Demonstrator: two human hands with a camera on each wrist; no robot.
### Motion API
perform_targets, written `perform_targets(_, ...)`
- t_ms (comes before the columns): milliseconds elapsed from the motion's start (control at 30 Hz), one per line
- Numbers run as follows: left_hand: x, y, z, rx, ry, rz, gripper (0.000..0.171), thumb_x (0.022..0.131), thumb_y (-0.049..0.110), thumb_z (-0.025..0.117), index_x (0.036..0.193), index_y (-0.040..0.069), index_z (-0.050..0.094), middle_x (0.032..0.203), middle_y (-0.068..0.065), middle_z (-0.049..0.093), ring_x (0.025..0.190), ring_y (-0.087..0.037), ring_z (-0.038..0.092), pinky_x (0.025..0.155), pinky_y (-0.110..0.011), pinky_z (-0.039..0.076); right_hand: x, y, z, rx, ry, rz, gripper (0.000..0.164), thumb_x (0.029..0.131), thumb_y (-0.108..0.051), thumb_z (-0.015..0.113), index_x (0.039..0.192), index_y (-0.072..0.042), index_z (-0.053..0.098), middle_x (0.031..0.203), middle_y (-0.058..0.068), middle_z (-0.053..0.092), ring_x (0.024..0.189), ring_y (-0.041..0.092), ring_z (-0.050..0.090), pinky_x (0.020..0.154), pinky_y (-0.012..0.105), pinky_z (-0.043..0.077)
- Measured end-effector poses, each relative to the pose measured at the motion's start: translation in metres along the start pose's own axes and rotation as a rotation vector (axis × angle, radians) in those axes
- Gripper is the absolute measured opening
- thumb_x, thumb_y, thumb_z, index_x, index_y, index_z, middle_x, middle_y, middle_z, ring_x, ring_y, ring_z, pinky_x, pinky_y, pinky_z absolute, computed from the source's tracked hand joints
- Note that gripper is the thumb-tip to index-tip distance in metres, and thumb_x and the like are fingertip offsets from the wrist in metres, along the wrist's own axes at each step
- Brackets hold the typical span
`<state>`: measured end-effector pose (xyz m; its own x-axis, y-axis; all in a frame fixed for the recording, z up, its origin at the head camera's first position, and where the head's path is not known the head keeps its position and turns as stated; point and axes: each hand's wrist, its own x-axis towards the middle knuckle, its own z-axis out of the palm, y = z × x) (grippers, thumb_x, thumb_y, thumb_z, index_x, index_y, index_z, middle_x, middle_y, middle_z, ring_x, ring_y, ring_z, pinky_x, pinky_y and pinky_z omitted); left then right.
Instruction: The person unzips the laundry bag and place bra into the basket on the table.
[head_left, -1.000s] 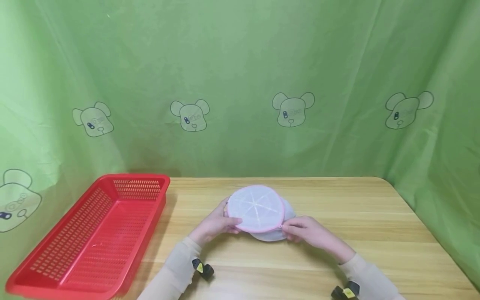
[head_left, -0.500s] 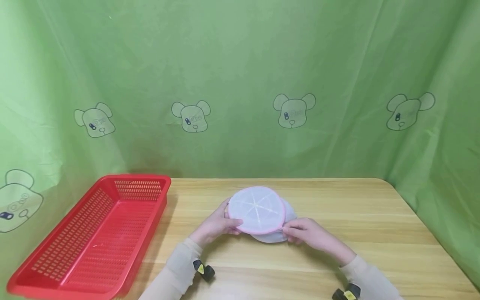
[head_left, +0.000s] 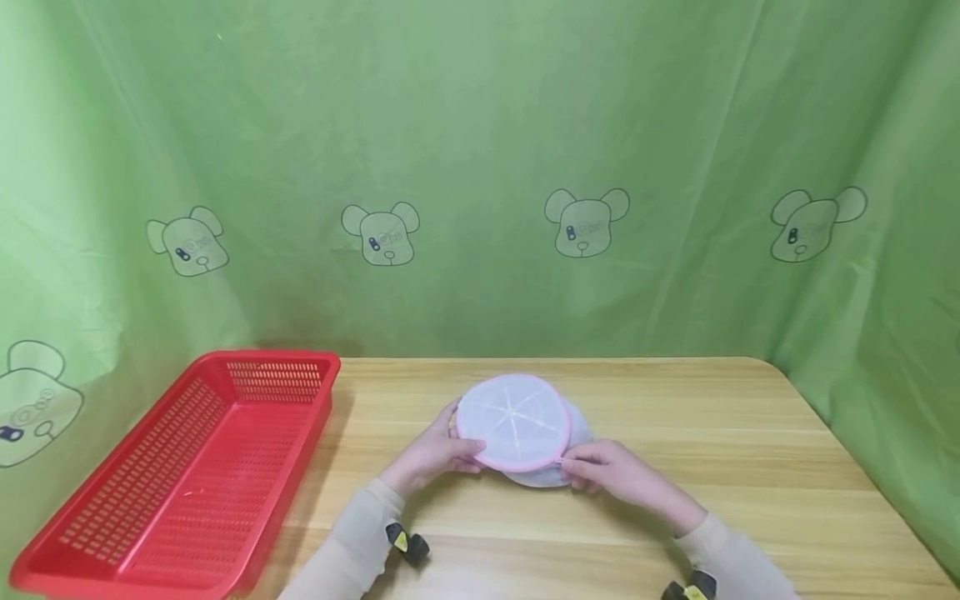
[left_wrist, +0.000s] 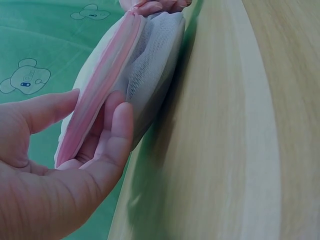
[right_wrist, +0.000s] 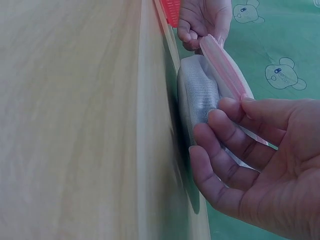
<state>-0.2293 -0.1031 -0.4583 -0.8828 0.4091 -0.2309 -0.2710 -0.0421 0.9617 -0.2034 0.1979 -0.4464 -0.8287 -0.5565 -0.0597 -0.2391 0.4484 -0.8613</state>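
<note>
A round white mesh laundry bag (head_left: 512, 421) with a pink zipped rim stands a little tilted over the table, its grey mesh side (left_wrist: 160, 60) facing down. My left hand (head_left: 435, 452) grips its left edge, thumb on the lid and fingers curled beneath the pink zipper (left_wrist: 100, 87). At the front right of the rim, my right hand (head_left: 618, 472) pinches the zipper's end between thumb and forefinger; the pull itself is mostly hidden by the fingertips. Its other fingers curl loosely beside the mesh (right_wrist: 197, 85). Along the stretch seen from the wrists, the zipper looks closed.
A red plastic basket (head_left: 273, 492) with slotted walls stands on the left of the wooden table (head_left: 750, 467). A green curtain (head_left: 480, 300) with bear-head prints hangs behind and at both sides. Small black cameras (head_left: 408, 543) sit on the wrists.
My right hand has slid slightly left and nearer along the bag's rim, still pinching at the zipper. The left hand keeps its grip in nearly the same place.
</note>
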Motion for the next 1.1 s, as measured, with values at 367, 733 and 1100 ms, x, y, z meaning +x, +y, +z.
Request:
perform_targets(367, -0.001, 0.001, 0.003, -0.028, -0.019, -0.02, 0.11, 0.085, -0.004, 0.064, 0.154, 0.016, -0.018, 0.107, -0.027, 0.065, 0.075, -0.022, 0.07, 0.081, -0.042, 0.061, -0.001, -0.002, 0.002, -0.041, 0.007, 0.012, 0.028, 0.099, -0.025, 0.054, 0.09, -0.003, 0.068, 0.08, 0.013, 0.066, 0.074, 0.015, 0.063, 0.067, 0.031, 0.06)
perform_targets(733, -0.001, -0.003, 0.004, -0.064, -0.035, -0.026, 0.11, 0.085, -0.006, 0.063, 0.154, 0.018, -0.02, 0.11, -0.03, 0.062, 0.078, -0.024, 0.071, 0.081, -0.041, 0.061, -0.002, -0.003, 0.008, -0.033, -0.008, -0.003, 0.027, 0.099, -0.024, 0.054, 0.089, -0.003, 0.068, 0.079, 0.013, 0.066, 0.073, 0.014, 0.062, 0.066, 0.03, 0.059)
perform_targets(1100, 0.0, -0.004, 0.005, -0.062, -0.046, -0.001, 0.104, 0.085, -0.01, 0.061, 0.156, 0.022, -0.008, 0.115, -0.031, 0.06, 0.079, -0.025, 0.071, 0.08, -0.042, 0.062, -0.001, -0.003, 0.011, -0.039, -0.017, -0.014, 0.028, 0.099, -0.025, 0.054, 0.087, -0.003, 0.067, 0.077, 0.012, 0.065, 0.073, 0.012, 0.062, 0.065, 0.029, 0.059)
